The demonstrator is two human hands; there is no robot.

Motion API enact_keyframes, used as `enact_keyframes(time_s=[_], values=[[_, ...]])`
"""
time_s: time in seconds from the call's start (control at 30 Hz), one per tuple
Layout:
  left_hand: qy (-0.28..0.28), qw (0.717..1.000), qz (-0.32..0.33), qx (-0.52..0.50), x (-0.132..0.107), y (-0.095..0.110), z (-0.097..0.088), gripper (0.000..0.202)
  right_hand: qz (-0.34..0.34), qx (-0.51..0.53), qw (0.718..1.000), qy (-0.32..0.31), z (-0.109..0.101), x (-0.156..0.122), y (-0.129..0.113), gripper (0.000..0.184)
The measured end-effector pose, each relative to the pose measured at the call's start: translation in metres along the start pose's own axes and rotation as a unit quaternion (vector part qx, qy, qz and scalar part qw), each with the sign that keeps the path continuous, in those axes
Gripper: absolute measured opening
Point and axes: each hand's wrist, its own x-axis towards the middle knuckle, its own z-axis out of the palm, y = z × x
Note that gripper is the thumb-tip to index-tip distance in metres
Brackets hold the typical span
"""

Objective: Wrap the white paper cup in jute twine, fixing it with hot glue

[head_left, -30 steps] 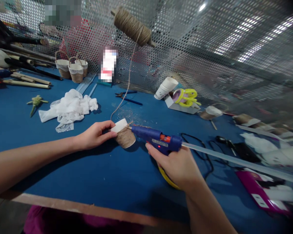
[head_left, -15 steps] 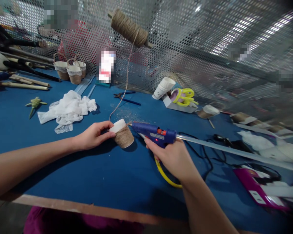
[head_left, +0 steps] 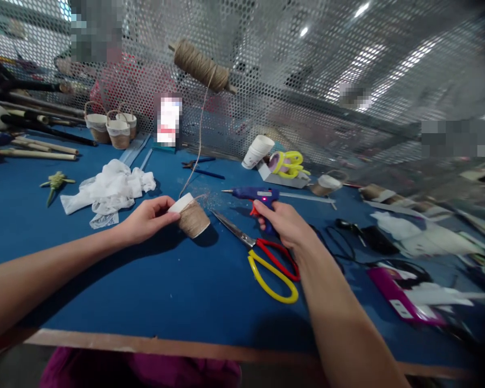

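Observation:
My left hand (head_left: 151,218) pinches the white rim of a small paper cup (head_left: 194,218), tilted on its side and wrapped in brown twine over its lower part. Twine (head_left: 201,134) runs from the cup up to a spool (head_left: 202,66) on the mesh wall. A blue hot glue gun (head_left: 250,193) is gripped in my right hand (head_left: 285,220), a finger at its red trigger. Its nozzle points left, apart from the cup, and a clear glue stick (head_left: 307,198) sticks out behind. Below the gun lie scissors (head_left: 248,241) with one red and one yellow handle.
White lace (head_left: 109,186) lies left of the cup, near small twine-wrapped baskets (head_left: 118,134). Behind are pliers (head_left: 204,171), stacked paper cups (head_left: 257,151) and a box (head_left: 285,178) holding yellow-handled scissors. Cables and a purple power strip (head_left: 404,296) lie at right.
My right hand has drawn the glue gun away from the cup, up and to the right in relation to it. The scissors beneath are now uncovered. My left hand still holds the cup.

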Motion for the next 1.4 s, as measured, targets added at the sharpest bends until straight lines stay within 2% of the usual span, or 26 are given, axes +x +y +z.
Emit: enact_keyframes(time_s=[0.23, 0.4, 0.53, 0.63, 0.73, 0.83, 0.9, 0.97, 1.2, 1.4], values=[[-0.012, 1.0, 0.006, 0.006, -0.001, -0.001, 0.002, 0.017, 0.058, -0.057, 0.997, -0.018, 0.017, 0.026, 0.005, 0.028], [-0.022, 1.0, 0.004, 0.01, -0.002, 0.001, 0.003, 0.017, 0.029, -0.118, 0.993, -0.005, 0.022, 0.033, 0.004, 0.028], [-0.028, 1.0, 0.0, 0.008, -0.004, 0.003, 0.003, 0.018, -0.036, -0.145, 0.988, 0.036, 0.024, 0.019, -0.006, 0.018], [-0.034, 0.999, 0.004, 0.01, -0.007, 0.006, 0.005, 0.018, -0.075, -0.126, 0.989, -0.002, 0.034, -0.007, -0.02, 0.03], [-0.042, 0.998, 0.015, 0.037, -0.009, 0.009, 0.008, 0.019, -0.083, -0.063, 0.99, -0.095, 0.052, -0.032, -0.03, 0.048], [-0.054, 0.995, 0.036, 0.072, -0.011, 0.011, 0.01, 0.018, -0.05, 0.156, 0.972, -0.167, 0.069, -0.044, -0.033, 0.04], [-0.063, 0.993, 0.048, 0.09, -0.012, 0.012, 0.011, 0.017, -0.01, 0.279, 0.944, -0.176, 0.076, -0.047, -0.034, 0.03], [-0.07, 0.991, 0.056, 0.103, -0.013, 0.012, 0.012, 0.017, 0.019, 0.342, 0.923, -0.172, 0.08, -0.047, -0.035, 0.025], [-0.08, 0.988, 0.06, 0.115, -0.015, 0.013, 0.014, 0.016, 0.039, 0.385, 0.91, -0.15, 0.081, -0.052, -0.037, 0.02], [-0.075, 0.993, 0.039, 0.087, -0.017, 0.015, 0.017, 0.017, 0.005, 0.385, 0.918, -0.093, 0.076, -0.054, -0.035, 0.016]])
